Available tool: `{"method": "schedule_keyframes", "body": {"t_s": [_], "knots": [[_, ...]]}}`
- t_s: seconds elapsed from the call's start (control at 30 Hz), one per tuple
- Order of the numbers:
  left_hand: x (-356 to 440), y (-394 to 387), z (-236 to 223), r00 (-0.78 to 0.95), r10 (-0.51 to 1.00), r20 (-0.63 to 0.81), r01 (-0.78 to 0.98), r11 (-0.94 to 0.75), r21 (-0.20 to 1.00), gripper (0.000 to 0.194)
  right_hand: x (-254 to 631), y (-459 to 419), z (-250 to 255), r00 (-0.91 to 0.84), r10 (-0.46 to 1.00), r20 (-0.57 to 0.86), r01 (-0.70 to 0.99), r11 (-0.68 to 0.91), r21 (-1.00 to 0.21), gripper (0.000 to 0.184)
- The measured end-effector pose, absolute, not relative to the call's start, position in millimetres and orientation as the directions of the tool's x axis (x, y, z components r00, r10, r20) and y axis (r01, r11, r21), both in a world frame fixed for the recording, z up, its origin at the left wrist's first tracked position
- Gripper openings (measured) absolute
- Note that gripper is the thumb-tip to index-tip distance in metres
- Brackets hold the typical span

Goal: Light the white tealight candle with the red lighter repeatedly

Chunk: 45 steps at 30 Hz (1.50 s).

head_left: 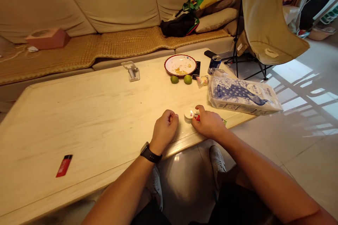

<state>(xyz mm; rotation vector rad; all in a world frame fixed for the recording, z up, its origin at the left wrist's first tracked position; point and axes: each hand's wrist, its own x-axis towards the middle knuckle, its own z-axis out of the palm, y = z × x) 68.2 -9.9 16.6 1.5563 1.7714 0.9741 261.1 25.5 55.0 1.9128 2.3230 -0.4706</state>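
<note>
My right hand [210,123] is closed around a small red lighter [196,116], its thumb and forefinger toward a short white candle [188,115]. A bright spot like a small flame shows at the top of that candle. To the left of the candle, my left hand [166,128] rests near the table edge, curled into a loose fist with nothing visible in it. A black watch is on its wrist. Far to the left lies a red lighter with a black end [64,166]. My right palm hides part of a green scrap [224,121].
On the pale table [87,112] are a white phone stand [131,71], a red-rimmed plate [169,70] with scraps, two green limes [187,79], a dark blue can [215,62] and a tissue pack [244,93] overhanging the right edge. A folding chair [271,21] and sofa stand behind.
</note>
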Motion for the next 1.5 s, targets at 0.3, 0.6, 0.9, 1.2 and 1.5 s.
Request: {"method": "schedule_keyframes", "body": {"t_s": [0.3,0.6,0.9,1.2,1.5], "knots": [[68.4,-9.9,15.2,-0.144,0.989,0.04,0.554,0.048,0.831,0.021,262.1,26.5,49.6,-0.187,0.952,-0.243,0.973,0.145,-0.179,0.058],[68.7,-10.1,14.7,-0.136,0.989,0.05,0.564,0.036,0.825,0.021,284.5,13.3,50.8,-0.204,0.964,-0.168,0.95,0.153,-0.273,0.062],[71.6,-9.7,13.1,-0.14,0.99,0.032,0.563,0.053,0.825,0.021,301.0,0.6,58.1,-0.241,0.948,-0.21,0.936,0.17,-0.307,0.062],[68.0,-8.3,9.5,-0.13,0.991,0.029,0.591,0.054,0.805,0.023,311.2,-10.1,52.5,-0.263,0.946,-0.191,0.933,0.198,-0.3,0.069],[69.2,-8.9,10.6,-0.116,0.992,0.052,0.63,0.033,0.776,0.022,315.5,-5.2,52.6,-0.239,0.948,-0.209,0.949,0.183,-0.256,0.07]]}}
